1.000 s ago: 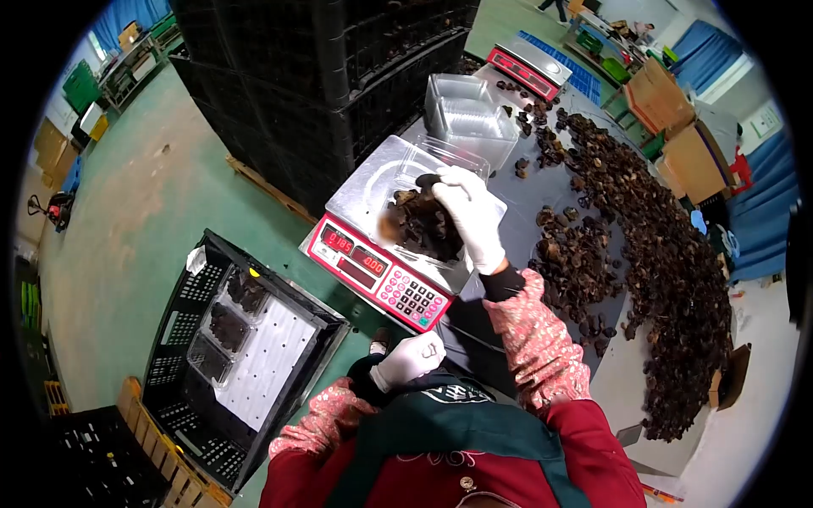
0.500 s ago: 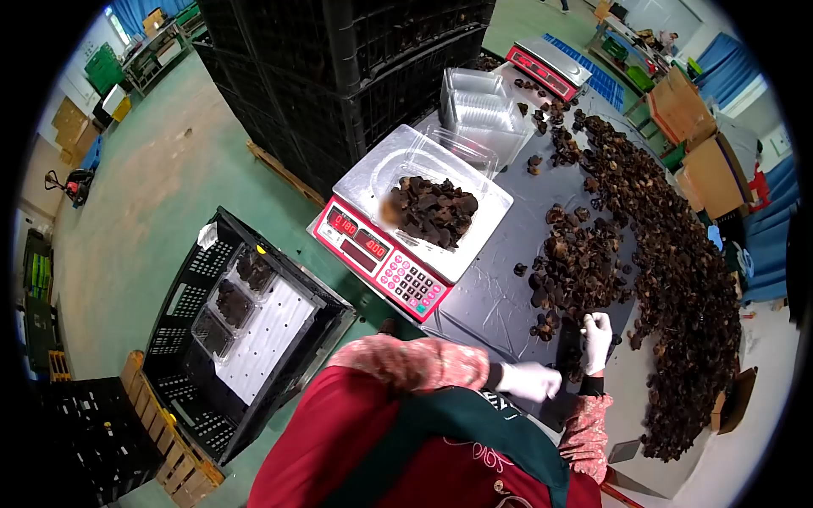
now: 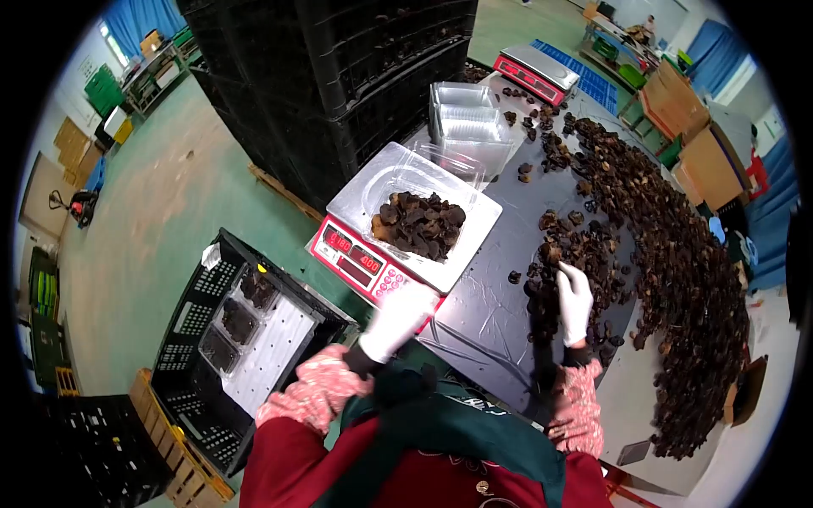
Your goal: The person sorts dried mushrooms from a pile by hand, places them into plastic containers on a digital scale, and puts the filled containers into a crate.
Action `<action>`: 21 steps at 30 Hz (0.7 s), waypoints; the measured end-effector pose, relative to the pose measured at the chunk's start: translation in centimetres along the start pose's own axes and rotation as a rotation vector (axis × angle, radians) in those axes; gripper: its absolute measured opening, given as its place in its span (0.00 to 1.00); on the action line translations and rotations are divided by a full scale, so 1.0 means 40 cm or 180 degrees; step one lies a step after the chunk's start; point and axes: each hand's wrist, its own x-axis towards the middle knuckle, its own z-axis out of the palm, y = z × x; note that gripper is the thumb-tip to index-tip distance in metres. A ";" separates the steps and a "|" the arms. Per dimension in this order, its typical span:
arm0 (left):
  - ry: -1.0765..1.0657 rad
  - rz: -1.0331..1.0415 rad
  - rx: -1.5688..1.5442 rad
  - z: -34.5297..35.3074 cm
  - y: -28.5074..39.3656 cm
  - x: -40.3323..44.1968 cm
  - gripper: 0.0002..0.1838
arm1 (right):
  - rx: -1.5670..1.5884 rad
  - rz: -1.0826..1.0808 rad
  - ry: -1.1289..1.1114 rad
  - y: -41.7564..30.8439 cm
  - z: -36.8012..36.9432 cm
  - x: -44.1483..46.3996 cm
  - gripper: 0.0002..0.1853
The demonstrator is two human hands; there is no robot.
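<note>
An open clear plastic box filled with dark dried fungus [image 3: 421,224] rests on the metal plate of a red scale [image 3: 349,258], whose left display reads 0180. My left hand [image 3: 398,317], in a white glove, is over the scale's front keypad; it is smeared by motion and its fingers cannot be made out. At the loose pile of fungus [image 3: 584,245] on the dark table, my gloved right hand [image 3: 575,300] has its fingertips at the near pieces, bent together. Whether it grips a piece is too small to tell.
A black crate [image 3: 190,339] at the left holds several filled clear boxes. Stacked empty clear boxes [image 3: 470,127] stand behind the scale, beside tall black crates [image 3: 279,93]. A second red scale [image 3: 532,78] is at the back. A long fungus heap [image 3: 686,313] covers the right.
My left hand has moved left from near the table's edge to the scale's keypad. My right hand has moved slightly up and left along the loose pile.
</note>
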 end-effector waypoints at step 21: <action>0.0304 -0.3305 -0.3073 -0.170 -0.228 0.071 0.38 | 0.0480 -0.1004 -0.0875 -0.267 0.296 0.083 0.15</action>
